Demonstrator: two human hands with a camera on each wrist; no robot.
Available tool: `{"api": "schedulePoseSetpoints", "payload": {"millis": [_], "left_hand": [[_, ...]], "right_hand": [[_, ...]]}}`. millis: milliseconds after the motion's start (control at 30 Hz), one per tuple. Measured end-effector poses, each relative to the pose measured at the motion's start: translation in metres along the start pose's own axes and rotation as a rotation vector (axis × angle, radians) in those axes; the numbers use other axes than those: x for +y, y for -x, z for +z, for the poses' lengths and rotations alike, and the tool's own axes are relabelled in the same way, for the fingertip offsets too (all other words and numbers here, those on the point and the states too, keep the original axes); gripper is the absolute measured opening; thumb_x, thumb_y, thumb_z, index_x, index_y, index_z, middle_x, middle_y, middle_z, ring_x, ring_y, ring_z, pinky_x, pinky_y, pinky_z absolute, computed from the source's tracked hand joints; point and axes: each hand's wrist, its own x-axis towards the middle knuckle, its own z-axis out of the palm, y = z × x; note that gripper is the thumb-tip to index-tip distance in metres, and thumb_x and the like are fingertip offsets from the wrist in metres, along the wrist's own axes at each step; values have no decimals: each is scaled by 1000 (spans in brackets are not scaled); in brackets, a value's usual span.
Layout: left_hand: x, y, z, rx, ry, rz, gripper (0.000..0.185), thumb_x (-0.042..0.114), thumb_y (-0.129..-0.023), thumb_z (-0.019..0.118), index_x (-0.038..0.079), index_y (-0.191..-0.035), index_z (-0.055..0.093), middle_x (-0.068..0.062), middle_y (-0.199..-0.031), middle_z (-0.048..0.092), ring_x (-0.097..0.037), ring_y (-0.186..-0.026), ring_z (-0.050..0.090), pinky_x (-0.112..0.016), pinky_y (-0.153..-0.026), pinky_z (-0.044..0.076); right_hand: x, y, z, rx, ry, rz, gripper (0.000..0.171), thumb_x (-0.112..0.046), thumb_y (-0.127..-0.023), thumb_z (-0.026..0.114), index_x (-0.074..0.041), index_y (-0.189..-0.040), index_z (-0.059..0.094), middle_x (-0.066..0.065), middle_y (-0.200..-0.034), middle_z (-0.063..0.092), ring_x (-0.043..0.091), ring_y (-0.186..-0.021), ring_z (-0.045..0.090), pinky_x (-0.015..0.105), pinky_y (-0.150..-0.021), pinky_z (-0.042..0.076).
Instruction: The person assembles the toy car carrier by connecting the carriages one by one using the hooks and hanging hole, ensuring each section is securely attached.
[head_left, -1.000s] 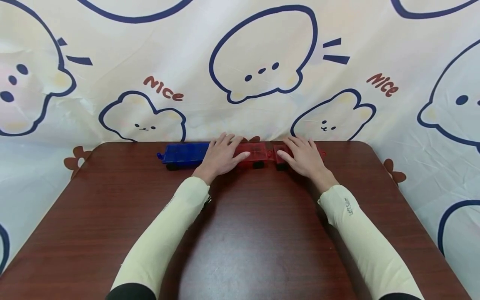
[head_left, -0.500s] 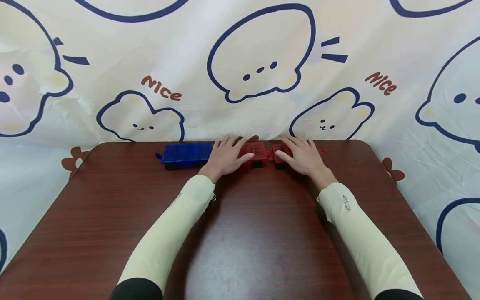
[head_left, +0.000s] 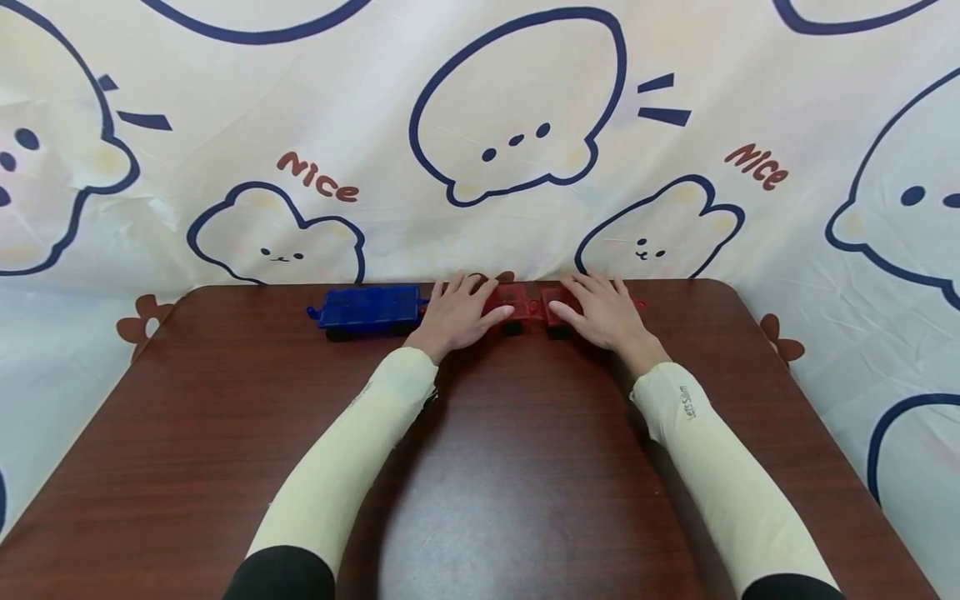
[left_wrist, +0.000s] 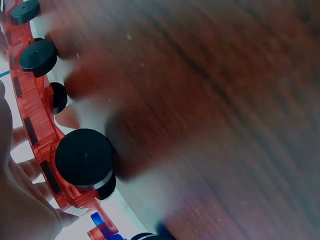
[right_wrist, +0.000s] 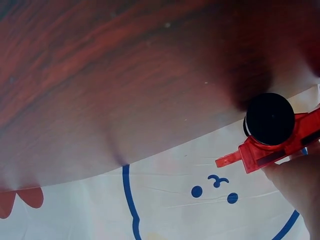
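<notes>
In the head view, a row of toy train cars stands along the table's far edge. My left hand (head_left: pixel 453 318) lies over a red translucent car (head_left: pixel 515 297), fingers across its top to the far side and thumb at its right. My right hand (head_left: pixel 609 317) holds another red car (head_left: pixel 552 302) the same way. Left of them is a blue car (head_left: pixel 367 307), its right end meeting a red hook. The left wrist view shows black wheels (left_wrist: pixel 84 157) and fingers behind the red car. In the right wrist view, a red hook (right_wrist: pixel 229 159) sticks out from the end car.
The cars stand on a dark brown wooden table (head_left: pixel 480 467). Close behind it hangs a pale curtain (head_left: pixel 480 233) with blue cartoon outlines, wrapping round both sides.
My left hand has slid right along the red car, uncovering the blue car's right end. The right hand and the cars keep their places; the head view has shifted slightly.
</notes>
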Motion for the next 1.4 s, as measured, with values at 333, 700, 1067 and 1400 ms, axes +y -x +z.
{"api": "schedulePoseSetpoints", "payload": {"millis": [333,700,1067,1400], "left_hand": [[-5,-2,3,-19,-20,-5,77,76,-85,20,30,-146,28,-5,-151,30,-29,-142,18,-61,-113,10],[-9,-6,11,-51,-71,-14,80,77,-85,8,31,-150,18,-4,-155,23,-29,-145,12,-59,-114,3],[-10,-5,11,-36,-54,-3,79,75,-86,8,30,-150,16,-4,-155,22,-28,-144,14,-59,-114,5],[-14,-2,9,-14,23,10,78,75,-86,14,29,-150,17,-4,-155,22,-27,-144,15,-59,-114,5]], "right_hand": [[1,-2,6,-24,31,-5,78,-74,-87,20,-25,-146,33,4,-152,31,30,-144,19,59,-114,6],[2,-1,7,-69,65,7,75,-71,-89,14,-27,-149,23,3,-155,24,30,-144,15,60,-114,0],[1,-1,8,-91,109,4,74,-70,-90,10,-28,-150,18,3,-156,21,30,-144,14,60,-114,1],[-1,-1,5,-105,131,8,74,-70,-90,9,-29,-151,17,3,-156,21,30,-145,12,61,-113,3]]}}
